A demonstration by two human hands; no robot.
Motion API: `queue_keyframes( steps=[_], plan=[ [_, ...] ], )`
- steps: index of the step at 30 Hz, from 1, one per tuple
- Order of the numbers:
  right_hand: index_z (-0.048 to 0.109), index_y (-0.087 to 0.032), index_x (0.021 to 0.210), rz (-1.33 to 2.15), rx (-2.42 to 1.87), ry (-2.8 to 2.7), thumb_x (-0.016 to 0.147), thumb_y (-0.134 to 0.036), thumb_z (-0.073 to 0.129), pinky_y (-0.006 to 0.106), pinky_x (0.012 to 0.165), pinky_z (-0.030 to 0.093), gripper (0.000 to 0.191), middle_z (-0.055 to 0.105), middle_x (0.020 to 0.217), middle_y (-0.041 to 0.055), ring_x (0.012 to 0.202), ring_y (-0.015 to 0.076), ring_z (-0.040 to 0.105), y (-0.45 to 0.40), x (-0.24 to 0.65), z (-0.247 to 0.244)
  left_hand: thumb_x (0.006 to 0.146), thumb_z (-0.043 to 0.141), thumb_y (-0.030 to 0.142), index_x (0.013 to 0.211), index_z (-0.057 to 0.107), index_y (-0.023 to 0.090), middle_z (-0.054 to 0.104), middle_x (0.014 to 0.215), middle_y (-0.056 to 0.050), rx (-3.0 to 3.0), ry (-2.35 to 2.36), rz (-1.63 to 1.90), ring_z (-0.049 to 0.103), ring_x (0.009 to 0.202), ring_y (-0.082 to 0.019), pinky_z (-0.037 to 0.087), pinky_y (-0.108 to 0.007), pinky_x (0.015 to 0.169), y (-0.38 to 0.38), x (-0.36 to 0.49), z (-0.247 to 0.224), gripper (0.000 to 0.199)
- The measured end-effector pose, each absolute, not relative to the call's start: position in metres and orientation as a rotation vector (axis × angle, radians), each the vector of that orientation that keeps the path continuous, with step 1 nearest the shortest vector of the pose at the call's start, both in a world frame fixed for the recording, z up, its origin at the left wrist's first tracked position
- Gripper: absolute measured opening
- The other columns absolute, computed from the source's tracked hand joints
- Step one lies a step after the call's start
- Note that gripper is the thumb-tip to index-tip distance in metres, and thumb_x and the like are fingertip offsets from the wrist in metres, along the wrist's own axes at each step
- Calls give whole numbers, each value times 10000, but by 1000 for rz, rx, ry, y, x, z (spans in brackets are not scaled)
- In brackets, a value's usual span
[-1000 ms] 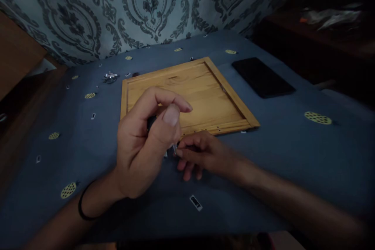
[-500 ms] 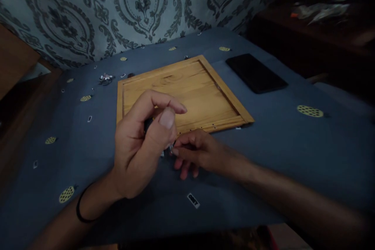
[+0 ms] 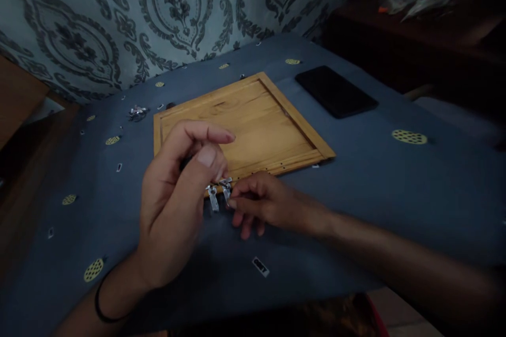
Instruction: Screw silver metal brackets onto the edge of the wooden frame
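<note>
Fingers of my right hand (image 3: 263, 202) pinch the near end of a clip (image 3: 226, 189) just left of them; its long axis runs towards me from the board (image 3: 253, 126). Whether my left hand (image 3: 169, 210), curled above, grips anything, I cannot tell.

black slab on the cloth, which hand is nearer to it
Right. The right hand is left of the black slab, at the near edge of the wooden panel; the left hand is farther left.

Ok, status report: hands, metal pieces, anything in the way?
Right hand at the right metal piece, near edge of wooden panel. Left hand curled, grip unclear. Left hand hides part of the panel.
</note>
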State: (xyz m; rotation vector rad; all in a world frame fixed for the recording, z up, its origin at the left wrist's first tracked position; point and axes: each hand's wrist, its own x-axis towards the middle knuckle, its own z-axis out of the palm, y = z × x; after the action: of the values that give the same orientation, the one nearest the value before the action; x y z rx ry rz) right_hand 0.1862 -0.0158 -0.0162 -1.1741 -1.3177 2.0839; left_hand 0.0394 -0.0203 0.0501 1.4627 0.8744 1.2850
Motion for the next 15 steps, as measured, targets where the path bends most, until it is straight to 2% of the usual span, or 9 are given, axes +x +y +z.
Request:
queue_keyframes(
  steps=[6,10,13,15],
  plan=[
    [543,-147,702,2084,-1199,-1320,943,-135,551,120,389,439,241,650,609,-30,469,63,650,-15,186,-15,966,562,235,873,685,211,397,583,30,1448,817,1290,384,538,-131,328,-295,509,-18,46,52,156],
    [541,-148,693,2076,-1178,-1309,932,-148,566,125,391,438,241,648,603,-29,465,65,646,-16,186,-14,973,550,232,856,686,209,263,476,80,1412,690,1210,240,400,-87,218,-265,419,-9,51,52,181],
    [541,-148,694,2088,-1174,-1305,931,-150,572,122,392,436,239,649,604,-29,467,64,646,-16,186,-14,951,532,151,837,692,189,246,450,87,1374,645,1198,203,378,-69,197,-247,406,-5,51,55,201],
    [537,-148,697,2094,-1181,-1306,935,-145,566,118,393,434,240,647,602,-31,470,60,646,-16,186,-13,950,558,168,801,694,174,273,445,82,1349,646,1269,232,383,-61,221,-238,414,-6,45,61,203]
  ],
)
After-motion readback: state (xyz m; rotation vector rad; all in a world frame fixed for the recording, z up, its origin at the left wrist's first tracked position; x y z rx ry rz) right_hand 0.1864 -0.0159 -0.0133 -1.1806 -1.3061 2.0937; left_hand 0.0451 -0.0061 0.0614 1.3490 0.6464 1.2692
